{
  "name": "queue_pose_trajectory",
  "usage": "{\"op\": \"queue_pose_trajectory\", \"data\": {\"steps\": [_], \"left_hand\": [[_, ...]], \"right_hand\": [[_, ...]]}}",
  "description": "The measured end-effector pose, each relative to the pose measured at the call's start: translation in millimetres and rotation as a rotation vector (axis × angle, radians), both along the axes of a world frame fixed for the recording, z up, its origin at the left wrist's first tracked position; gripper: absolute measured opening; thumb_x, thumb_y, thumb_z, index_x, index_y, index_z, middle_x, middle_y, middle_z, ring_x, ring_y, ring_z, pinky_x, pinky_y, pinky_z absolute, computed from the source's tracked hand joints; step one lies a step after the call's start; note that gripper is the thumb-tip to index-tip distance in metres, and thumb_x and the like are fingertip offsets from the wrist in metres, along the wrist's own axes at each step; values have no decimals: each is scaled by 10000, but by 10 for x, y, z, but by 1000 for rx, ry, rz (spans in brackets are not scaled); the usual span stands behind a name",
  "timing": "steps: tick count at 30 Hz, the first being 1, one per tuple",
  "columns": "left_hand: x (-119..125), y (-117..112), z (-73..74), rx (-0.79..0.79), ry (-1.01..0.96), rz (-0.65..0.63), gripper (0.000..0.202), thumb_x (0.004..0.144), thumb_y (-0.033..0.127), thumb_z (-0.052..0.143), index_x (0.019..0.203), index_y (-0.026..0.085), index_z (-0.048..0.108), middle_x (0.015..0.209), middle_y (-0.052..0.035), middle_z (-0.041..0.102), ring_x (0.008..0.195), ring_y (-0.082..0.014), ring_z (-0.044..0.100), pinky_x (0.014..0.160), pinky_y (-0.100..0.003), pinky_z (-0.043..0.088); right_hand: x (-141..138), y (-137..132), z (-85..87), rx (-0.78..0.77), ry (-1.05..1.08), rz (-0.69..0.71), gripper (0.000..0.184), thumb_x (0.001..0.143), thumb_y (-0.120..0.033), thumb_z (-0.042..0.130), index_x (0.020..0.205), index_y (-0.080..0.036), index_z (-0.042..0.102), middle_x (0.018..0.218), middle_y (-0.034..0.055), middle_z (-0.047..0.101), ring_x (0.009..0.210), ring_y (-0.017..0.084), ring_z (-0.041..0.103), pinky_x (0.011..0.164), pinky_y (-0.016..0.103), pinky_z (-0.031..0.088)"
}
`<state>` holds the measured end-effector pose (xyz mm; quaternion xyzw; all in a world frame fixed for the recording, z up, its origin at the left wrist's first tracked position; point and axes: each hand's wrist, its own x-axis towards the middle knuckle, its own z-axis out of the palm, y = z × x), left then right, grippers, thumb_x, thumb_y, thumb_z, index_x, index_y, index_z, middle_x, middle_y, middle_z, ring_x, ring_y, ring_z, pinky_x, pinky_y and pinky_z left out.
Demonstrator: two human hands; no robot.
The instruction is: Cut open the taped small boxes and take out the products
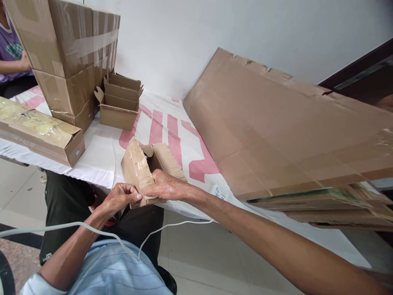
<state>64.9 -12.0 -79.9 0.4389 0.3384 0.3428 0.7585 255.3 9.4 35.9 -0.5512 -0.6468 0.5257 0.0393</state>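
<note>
A small brown cardboard box (130,172), its top partly open and its edges rough, rests tilted at the front edge of the cloth-covered table. My left hand (123,194) pinches the near lower corner of the box between thumb and fingers. My right hand (166,184) grips the near side, with the thumb on the upper edge and the other fingers hidden beneath or behind the cardboard. Shiny tape shows on the box's left flap. Its inside is dark, so I cannot tell what is in it.
Open cardboard trays (119,114) stand near tall stacked cartons (76,53). A long taped box (39,131) lies at the left. Large cardboard sheets (276,127) lean on the right. A white cable (175,224) hangs before me. Another person's hand (25,62) shows far left.
</note>
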Motion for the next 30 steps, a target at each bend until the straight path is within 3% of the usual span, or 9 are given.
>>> {"op": "queue_pose_trajectory", "data": {"steps": [7,11,13,15,17,20,23,30], "left_hand": [[8,74,-97,41,42,9,465,612,512,967,635,133,698,564,-12,629,536,-109,524,569,-241,423],[-28,-29,-225,178,145,107,407,692,479,917,745,135,706,644,-16,645,583,-127,561,576,-244,454],[-46,-185,-287,376,281,257,327,814,418,837,967,141,753,767,-43,694,686,-168,637,669,-287,535],[-35,-373,-343,662,437,401,378,931,347,733,1263,166,719,995,-105,739,899,-227,709,842,-361,592],[14,-529,-393,944,566,453,501,995,307,662,1482,208,598,1236,-163,706,1117,-275,700,972,-416,590],[115,-595,-458,1195,727,456,618,1032,253,598,1626,257,427,1342,-189,658,1177,-300,684,964,-438,607],[155,-471,-490,1278,802,511,645,1044,162,522,1657,282,360,1296,-175,671,1104,-277,701,923,-423,615],[55,-193,-377,1250,688,479,566,1041,140,525,1584,288,466,1246,-137,663,1101,-246,688,918,-367,621]], "right_hand": [[38,23,-58,-20,18,-21,240,634,-382,684,636,-193,535,635,-34,469,622,107,371,508,251,260],[53,33,-67,-44,7,-53,236,625,-377,664,644,-202,507,635,-38,456,619,110,378,513,253,271],[46,40,-72,-23,9,-49,250,637,-382,664,641,-209,483,647,-38,449,637,113,377,529,254,288],[28,50,-72,-7,20,-31,271,644,-388,671,635,-214,462,657,-36,439,656,117,376,549,258,305],[5,57,-60,3,16,-25,296,647,-408,681,630,-218,455,653,-35,434,661,121,376,558,264,308],[-25,52,-25,8,-8,-45,332,664,-448,692,621,-217,458,637,-35,430,650,119,373,553,267,293],[-37,31,-22,-14,68,-96,335,683,-459,719,637,-202,510,649,-25,476,655,124,413,564,265,321],[-33,59,-175,0,238,-246,305,720,-438,759,689,-184,593,651,5,558,691,164,520,575,274,374]]}}
